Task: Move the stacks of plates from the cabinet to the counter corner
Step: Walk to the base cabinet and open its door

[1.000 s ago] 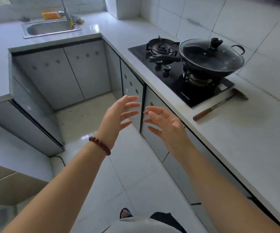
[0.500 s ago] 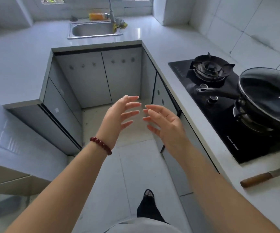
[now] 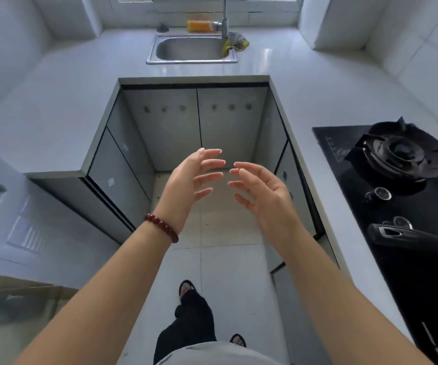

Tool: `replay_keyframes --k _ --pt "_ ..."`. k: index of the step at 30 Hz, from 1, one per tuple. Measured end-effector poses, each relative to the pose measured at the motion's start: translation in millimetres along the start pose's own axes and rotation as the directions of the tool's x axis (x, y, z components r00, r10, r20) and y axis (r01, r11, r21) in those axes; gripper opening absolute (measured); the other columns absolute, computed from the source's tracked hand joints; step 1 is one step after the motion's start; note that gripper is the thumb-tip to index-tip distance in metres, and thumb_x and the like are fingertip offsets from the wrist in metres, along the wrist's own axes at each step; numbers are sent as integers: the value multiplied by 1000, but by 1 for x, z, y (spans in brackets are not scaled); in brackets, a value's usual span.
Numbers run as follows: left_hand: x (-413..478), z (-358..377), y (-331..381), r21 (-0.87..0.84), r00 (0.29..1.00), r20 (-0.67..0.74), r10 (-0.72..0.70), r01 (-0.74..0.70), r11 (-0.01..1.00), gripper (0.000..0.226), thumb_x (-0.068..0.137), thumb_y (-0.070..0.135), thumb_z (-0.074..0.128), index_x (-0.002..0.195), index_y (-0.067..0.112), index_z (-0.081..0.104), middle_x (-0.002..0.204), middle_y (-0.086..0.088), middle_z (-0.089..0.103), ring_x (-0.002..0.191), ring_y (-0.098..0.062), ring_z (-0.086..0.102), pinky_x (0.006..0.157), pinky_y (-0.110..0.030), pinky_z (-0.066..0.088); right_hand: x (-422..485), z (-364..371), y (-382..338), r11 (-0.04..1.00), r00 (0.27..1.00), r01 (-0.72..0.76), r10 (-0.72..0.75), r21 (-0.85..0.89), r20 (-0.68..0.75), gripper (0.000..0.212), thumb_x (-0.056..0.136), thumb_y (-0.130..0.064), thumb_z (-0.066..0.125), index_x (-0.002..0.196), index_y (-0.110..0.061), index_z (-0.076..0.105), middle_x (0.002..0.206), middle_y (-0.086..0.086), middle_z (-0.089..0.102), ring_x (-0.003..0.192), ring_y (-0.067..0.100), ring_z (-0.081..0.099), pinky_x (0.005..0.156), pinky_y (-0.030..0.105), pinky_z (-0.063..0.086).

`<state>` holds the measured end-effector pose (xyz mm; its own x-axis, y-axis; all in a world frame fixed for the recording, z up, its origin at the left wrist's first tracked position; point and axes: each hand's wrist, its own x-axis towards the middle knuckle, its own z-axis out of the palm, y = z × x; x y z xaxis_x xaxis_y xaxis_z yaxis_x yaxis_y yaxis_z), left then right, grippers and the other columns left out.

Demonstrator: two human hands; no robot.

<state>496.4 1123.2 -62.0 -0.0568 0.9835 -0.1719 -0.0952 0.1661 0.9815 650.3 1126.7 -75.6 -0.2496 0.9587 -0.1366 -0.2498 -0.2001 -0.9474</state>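
Your left hand (image 3: pixel 186 180) and right hand (image 3: pixel 262 196) are both raised in front of you above the pale tiled floor (image 3: pixel 225 272). The palms are turned toward each other, with the fingers spread and loosely bent. Neither hand grips anything, and the fingertips come near one another without touching. A bracelet of dark red beads (image 3: pixel 161 227) circles your left wrist.

The white U-shaped countertop (image 3: pixel 54 106) wraps round the floor on three sides. Under its far run sit two grey cabinet doors (image 3: pixel 199 127), both closed, each with a row of three small round holes near its top edge. The stacks of plates are out of sight, and you cannot tell from here where they sit.

A stainless steel sink basin (image 3: pixel 191 50) is set into the far run, about midway between the countertop's two back corners. A metal tap (image 3: pixel 224 17) rises at the sink's back right corner. A crumpled yellow and grey cloth (image 3: pixel 235 43) hangs over the rim just beside the tap. An orange object (image 3: pixel 200 25), too blurred to name, lies on the ledge behind the basin.

On the right run lies a black glass gas hob (image 3: pixel 357 180), with a black burner grate (image 3: pixel 399 154) at its far end. A black pan handle (image 3: pixel 410 238) reaches over the near part of the hob. Below your arms, a foot in a black open-toed sandal (image 3: pixel 186 288) stands on the floor.
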Motion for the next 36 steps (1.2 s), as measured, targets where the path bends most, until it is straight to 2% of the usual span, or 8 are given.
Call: replay_keyframes --k 3,12,18,23,26,32,36 --pt "42 -12 5 -1 1000 -6 2 -2 1000 42 81 57 39 104 36 67 108 8 70 99 -12 65 85 -34 46 45 7 -3 1000 1000 4 -4 10 -6 22 76 -36 68 96 -29 70 103 -4 69 93 12 65 86 33 49" --pt "189 -57 41 25 999 46 -5 4 1000 42 82 54 38 106 34 67 109 8 70 100 -11 65 86 -34 47 194 29 -24 1000 998 24 -23 16 -55 22 77 -34 66 97 -27 70 102 -3 69 93 13 65 82 27 51" --pt "277 -70 55 64 994 102 -27 20 998 41 83 54 38 104 34 67 108 9 70 98 -10 66 90 -37 47 271 23 -31 1000 991 18 -16 20 -131 18 83 -29 64 100 -25 69 107 -1 69 95 13 65 84 28 51" --pt "347 -56 61 64 988 143 -62 54 997 38 83 54 40 102 35 68 106 10 71 97 -10 66 85 -34 47 331 -1 -40 999 984 10 -3 38 -178 18 81 -31 65 99 -27 69 106 -3 69 94 12 65 81 26 51" --pt "390 -41 69 68 989 130 -68 59 996 36 90 49 38 103 33 67 105 10 71 97 -10 66 82 -32 46 373 -16 -47 999 986 -5 11 35 -166 18 82 -29 65 99 -25 69 104 -3 68 94 12 65 83 28 50" --pt "474 0 98 56 985 117 -129 123 991 33 94 40 37 102 28 66 110 3 68 100 -16 63 91 -36 45 451 -56 -78 999 987 10 -4 38 -158 23 80 -33 66 101 -25 68 104 -5 69 95 12 65 81 26 50" --pt "513 26 106 64 979 141 -150 142 988 32 94 40 37 104 25 65 111 2 68 101 -17 63 93 -38 44 481 -83 -91 997 981 26 -12 70 -192 17 79 -34 66 95 -30 70 99 -7 70 94 12 66 78 25 51"
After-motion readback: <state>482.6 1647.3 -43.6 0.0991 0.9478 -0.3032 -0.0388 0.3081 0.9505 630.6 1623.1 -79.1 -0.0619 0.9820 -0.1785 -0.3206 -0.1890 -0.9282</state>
